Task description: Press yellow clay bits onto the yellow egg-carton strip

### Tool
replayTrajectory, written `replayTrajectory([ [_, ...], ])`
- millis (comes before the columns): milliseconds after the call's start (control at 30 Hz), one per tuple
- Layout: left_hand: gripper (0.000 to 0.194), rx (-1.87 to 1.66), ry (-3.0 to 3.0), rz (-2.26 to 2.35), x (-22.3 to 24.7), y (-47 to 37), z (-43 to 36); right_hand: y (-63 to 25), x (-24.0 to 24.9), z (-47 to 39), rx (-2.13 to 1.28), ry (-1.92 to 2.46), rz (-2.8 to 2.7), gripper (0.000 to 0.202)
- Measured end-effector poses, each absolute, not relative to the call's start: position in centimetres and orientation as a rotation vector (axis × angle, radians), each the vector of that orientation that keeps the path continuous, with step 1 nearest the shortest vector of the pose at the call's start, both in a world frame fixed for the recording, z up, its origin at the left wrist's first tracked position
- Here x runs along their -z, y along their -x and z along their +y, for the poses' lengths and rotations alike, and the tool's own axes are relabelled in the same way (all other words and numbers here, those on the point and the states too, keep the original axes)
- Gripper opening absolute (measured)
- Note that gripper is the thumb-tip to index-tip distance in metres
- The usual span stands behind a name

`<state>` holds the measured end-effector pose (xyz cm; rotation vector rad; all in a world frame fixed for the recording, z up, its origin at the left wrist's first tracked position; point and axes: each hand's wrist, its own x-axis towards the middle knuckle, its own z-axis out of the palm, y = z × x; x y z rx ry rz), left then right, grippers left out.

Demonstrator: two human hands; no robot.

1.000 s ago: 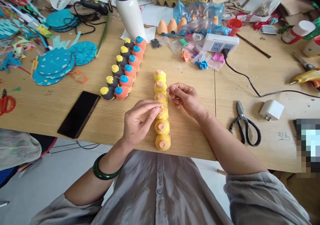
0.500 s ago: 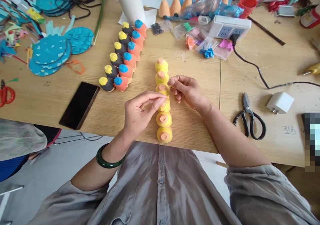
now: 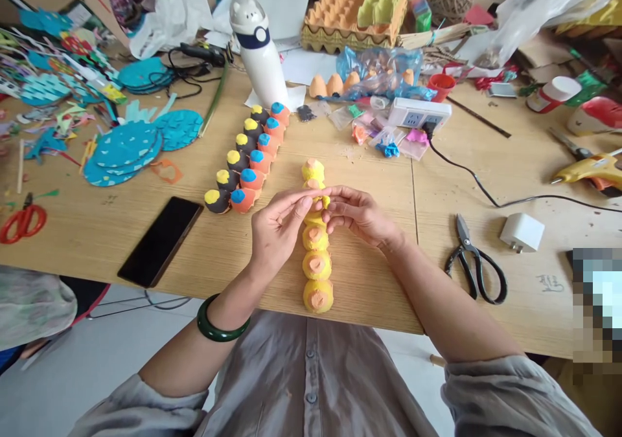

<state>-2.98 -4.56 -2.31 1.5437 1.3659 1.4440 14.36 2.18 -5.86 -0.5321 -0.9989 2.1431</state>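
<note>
A strip of yellow egg-carton cups [image 3: 317, 265] with peach-coloured tips runs toward the table's front edge. Over its upper half my two hands meet at the fingertips. My right hand [image 3: 357, 215] pinches a small yellow piece of clay [image 3: 326, 201]. Thumb and forefinger of my left hand [image 3: 279, 230] are pinched together beside it; what they hold is too small to make out. The fingers partly cover the cups beneath them. Left of the hands lie black cups [image 3: 236, 161] with yellow tips and orange cups [image 3: 260, 161] with blue tips.
A black phone [image 3: 161, 241] lies left of my hands; black-handled shears [image 3: 469, 256] and a white charger [image 3: 522, 232] lie right. Farther back stand a white bottle [image 3: 265, 68], a power strip [image 3: 418, 113] with its cord and egg trays [image 3: 340, 16]. A glue gun [image 3: 587, 168] is far right.
My view has tilted up, so the table's far side shows more. My hands have come together at the fingertips, and a yellow bit of clay now shows between them.
</note>
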Motion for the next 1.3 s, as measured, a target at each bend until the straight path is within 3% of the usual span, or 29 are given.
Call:
replayTrajectory([
  [433,0.024,-1.464,-1.583,1.347,2.4,2.5,-3.4,-14.5,5.4,2.1,-2.179,0.524,-0.937,0.022],
  [867,0.024,-1.437,-1.399,1.423,3.1,4.8,-7.3,-14.7,4.7,2.8,-2.060,0.733,-0.916,0.024],
  [1033,0.017,-1.369,-1.507,1.343,3.6,5.5,-10.2,-15.0,3.0,2.9,-1.985,0.922,-0.976,0.013],
  [1300,0.024,-1.076,-1.640,0.910,4.0,6.0,-16.2,-17.0,1.7,0.6,-1.829,1.096,-1.194,0.028],
])
